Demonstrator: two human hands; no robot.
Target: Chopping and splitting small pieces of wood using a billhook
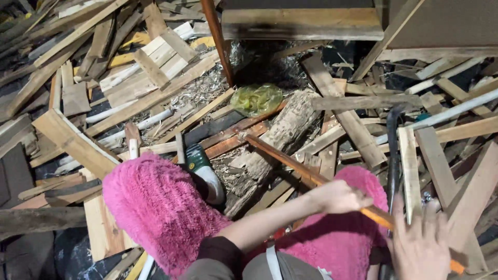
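Note:
My left hand [338, 197] reaches across my pink fluffy knees [161, 207] and is closed around a long orange-brown wooden stick [282, 155]. The stick slants from the middle of the wood pile down to the lower right. My right hand [420, 243] is at the bottom right with its fingers spread, over the stick's lower end. A curved black metal bar [393, 150] stands just left of its thumb; I cannot tell whether they touch.
Scrap planks and slats [129, 78] lie heaped all around. A rough log [280, 137] lies in the middle, with a yellow-green plastic bag [257, 98] above it. A green and white tool-like object [202, 168] rests by my left knee. A wooden box edge [301, 23] is at the top.

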